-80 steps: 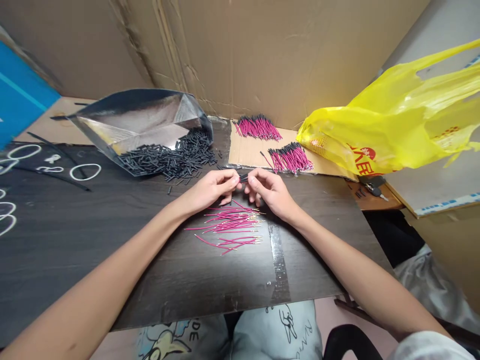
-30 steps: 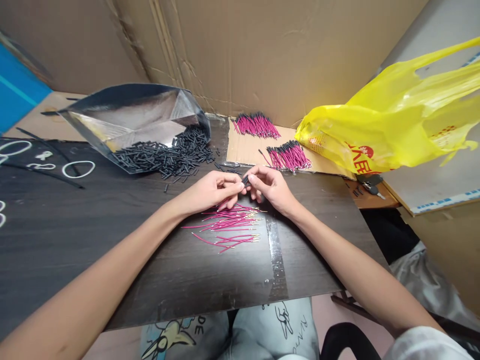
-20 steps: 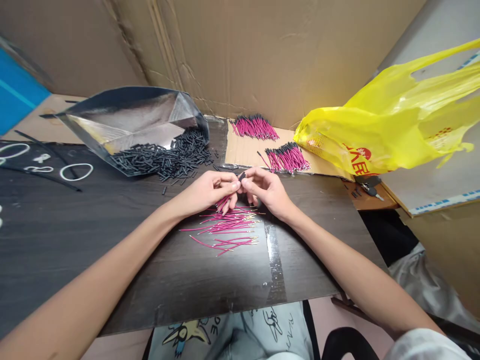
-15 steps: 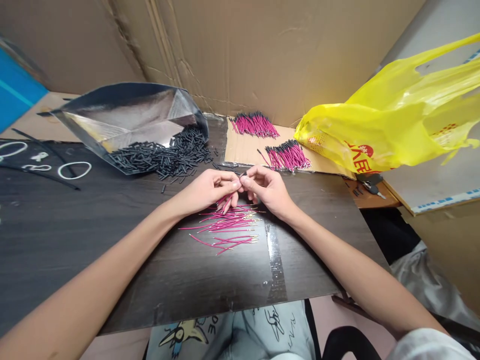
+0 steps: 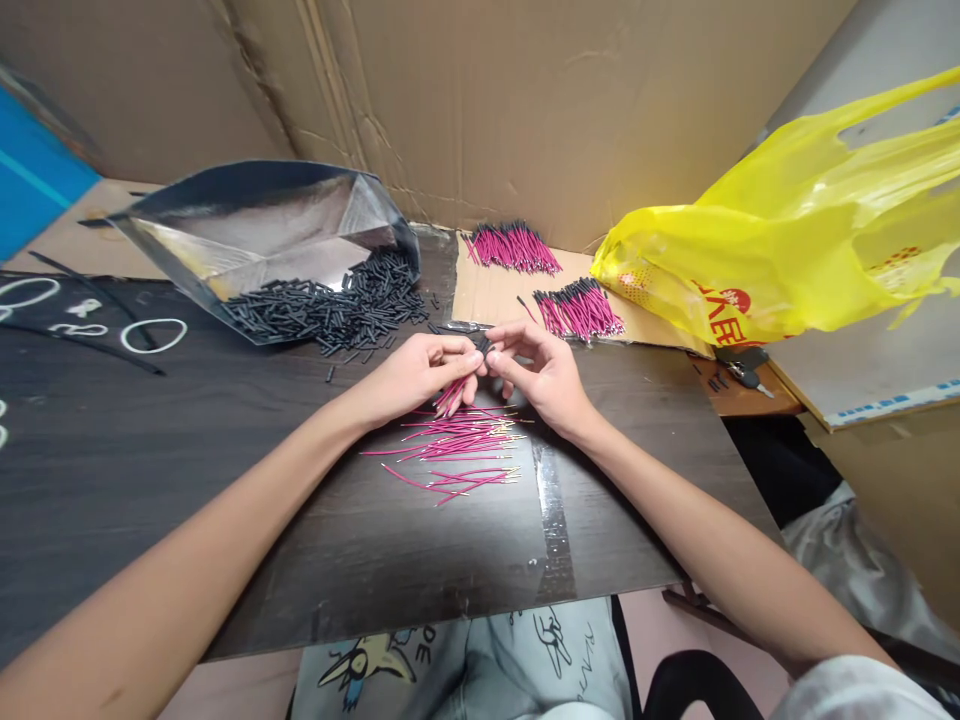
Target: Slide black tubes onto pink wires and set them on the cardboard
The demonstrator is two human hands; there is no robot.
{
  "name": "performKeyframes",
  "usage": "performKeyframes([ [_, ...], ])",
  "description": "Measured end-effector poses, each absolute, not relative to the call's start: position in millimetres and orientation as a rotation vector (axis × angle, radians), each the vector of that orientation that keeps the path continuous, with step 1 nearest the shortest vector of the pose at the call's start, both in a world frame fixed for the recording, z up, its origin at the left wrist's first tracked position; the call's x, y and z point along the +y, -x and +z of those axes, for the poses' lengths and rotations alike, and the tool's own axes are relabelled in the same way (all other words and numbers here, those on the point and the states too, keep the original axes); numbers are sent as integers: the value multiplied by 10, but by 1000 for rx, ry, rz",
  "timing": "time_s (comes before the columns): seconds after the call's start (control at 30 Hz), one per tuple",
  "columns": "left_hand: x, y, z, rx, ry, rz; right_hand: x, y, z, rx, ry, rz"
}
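Observation:
My left hand (image 5: 436, 372) is closed round a small bunch of pink wires (image 5: 451, 396), whose lower ends stick out below its fingers. Black tube ends (image 5: 483, 342) show between the two hands at the top of the bunch. My right hand (image 5: 534, 372) meets them there, thumb and fingers bent in around a short black tube; its fingertips partly hide it. Under the hands, loose pink wires with bare metal tips (image 5: 457, 440) lie spread on the dark table (image 5: 360, 560).
An open foil bag (image 5: 262, 220) spills short black tubes (image 5: 337, 305) at the left. Two piles of black-capped pink wires (image 5: 577, 308) rest on cardboard (image 5: 480, 295). A yellow plastic bag (image 5: 750, 250) stands at the right, white loops (image 5: 154, 337) at far left.
The fingertips of my right hand have spread slightly, and more of the black tube ends shows between the hands. My left hand keeps its hold on the pink wires.

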State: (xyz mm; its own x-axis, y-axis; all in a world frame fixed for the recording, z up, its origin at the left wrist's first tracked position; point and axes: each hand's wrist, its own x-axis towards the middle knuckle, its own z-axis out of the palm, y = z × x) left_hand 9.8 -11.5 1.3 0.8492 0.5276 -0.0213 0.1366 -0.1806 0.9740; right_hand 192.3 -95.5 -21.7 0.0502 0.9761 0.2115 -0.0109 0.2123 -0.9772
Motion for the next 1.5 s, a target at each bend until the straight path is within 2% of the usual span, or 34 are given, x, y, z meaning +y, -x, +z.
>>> performKeyframes([
  [0.37, -99, -96, -57, 528, -1731, 406, -937, -1957, -282, -1299, 1077, 1011],
  [0.63, -163, -179, -105, 570, -1457, 802, -1009, -1786, -235, -1257, 1113, 1011],
  [0.77, -285, -258, -103, 545, -1264, 814, -1009, -1737, -251, -1301, 1150, 1000],
  [1.17, -364, -322, -145, 576, -913, 911, -1077, -1653, -202, -1472, 1373, 567],
  [1.5, -363, -366, -162, 542, -882, 972, -1039, -1701, -206, -1479, 1403, 285],
])
